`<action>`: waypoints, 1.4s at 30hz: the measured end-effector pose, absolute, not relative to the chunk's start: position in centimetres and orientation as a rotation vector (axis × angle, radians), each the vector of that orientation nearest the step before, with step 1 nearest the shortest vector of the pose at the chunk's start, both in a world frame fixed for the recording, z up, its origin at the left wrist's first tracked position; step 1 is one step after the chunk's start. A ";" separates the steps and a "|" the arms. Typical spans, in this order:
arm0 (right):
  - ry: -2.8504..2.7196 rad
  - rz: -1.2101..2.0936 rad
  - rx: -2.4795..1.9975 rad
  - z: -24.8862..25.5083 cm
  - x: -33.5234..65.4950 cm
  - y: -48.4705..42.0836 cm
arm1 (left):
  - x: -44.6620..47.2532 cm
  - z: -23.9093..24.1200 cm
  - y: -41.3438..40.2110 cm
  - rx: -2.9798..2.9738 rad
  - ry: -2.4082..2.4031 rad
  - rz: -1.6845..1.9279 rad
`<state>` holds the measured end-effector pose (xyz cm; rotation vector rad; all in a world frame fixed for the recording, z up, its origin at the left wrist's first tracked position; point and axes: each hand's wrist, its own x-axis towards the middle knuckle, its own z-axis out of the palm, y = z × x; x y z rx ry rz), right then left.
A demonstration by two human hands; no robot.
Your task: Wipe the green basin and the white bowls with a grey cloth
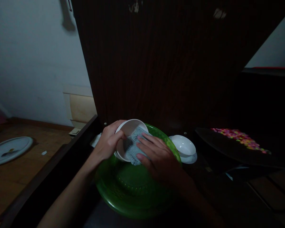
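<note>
My left hand [108, 142] grips the rim of a white bowl [130, 127], tilted on its side over a green plastic basin [133, 190]. A grey-blue cloth [133, 147] is pressed into the bowl's inside by my right hand [156, 158], its fingers lying over the cloth. Both hands are above the basin's far half.
Right of the basin, a white bowl [184, 145] sits on another white dish. A dark tray with colourful bits [239, 137] lies further right. A dark wooden panel [168, 63] rises behind. A round white lid [9, 148] lies on the floor at left.
</note>
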<state>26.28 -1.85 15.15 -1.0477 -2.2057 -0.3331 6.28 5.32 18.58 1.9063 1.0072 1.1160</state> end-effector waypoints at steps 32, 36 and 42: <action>-1.877 0.079 -1.255 15.6 27.8 -1.0 | 7.9 17.4 5.9 1.870 1.118 0.914; -1.878 -0.074 -1.145 15.7 28.0 -0.8 | 7.8 17.2 5.9 1.822 1.136 0.943; -1.877 -0.191 -0.951 15.4 28.4 -0.2 | 7.5 16.9 6.3 1.809 1.087 0.930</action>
